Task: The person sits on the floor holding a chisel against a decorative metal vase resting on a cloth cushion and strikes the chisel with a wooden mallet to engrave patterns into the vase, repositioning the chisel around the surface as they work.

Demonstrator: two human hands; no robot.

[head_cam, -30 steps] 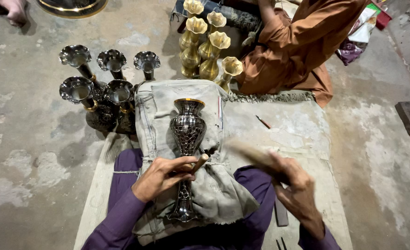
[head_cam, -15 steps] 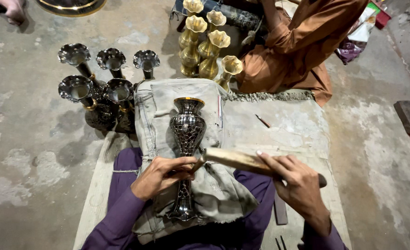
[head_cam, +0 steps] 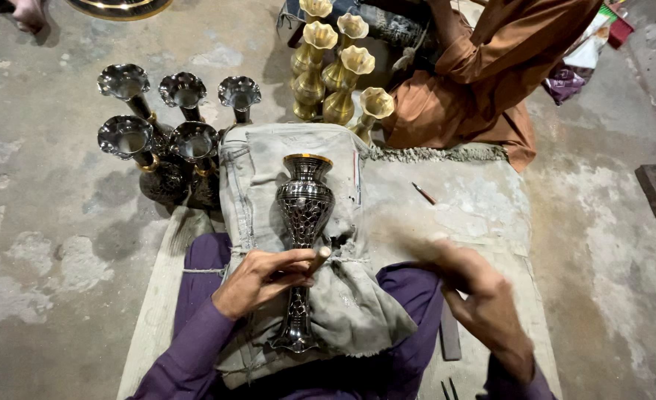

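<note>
Engraved metal vase lies at frame centre on grey cloth; my left hand fingers pinch a small chisel against it; my blurred right hand fingers I cannot tell.

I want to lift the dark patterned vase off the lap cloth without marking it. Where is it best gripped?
Probably grip the dark vase at its narrow waist, coming from its left side, where the left hand already steadies it. It lies lengthwise on the grey cloth, mouth away, and the waist is its slimmest part.

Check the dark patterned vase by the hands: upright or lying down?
Lying down: the vase rests lengthwise on grey cloth, mouth pointing away, left hand on it.
</note>
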